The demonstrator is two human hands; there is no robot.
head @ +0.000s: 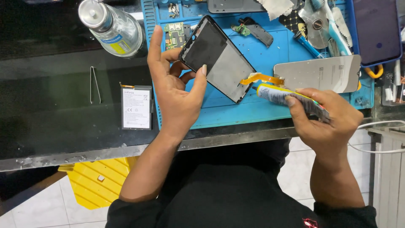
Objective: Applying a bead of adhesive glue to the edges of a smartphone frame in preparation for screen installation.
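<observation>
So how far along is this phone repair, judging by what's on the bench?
Done: the phone is stripped, with the battery lying on the black bench and a circuit board on the blue mat. In hand: the left hand tilts the bare phone frame, and the right hand holds a squeezed tube near its lower edge. Left, it seems: refitting the parts lying loose.

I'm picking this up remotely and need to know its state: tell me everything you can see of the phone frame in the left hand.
The phone frame is a black-rimmed rectangular shell, opened, with a dark upper panel and a grey metallic lower panel. It is tilted, its top corner toward the back of the blue work mat. The left hand grips it by its left edge, thumb on the face. An orange flex ribbon runs from its lower right edge. The right hand holds a squeezed glue tube near that corner.
</observation>
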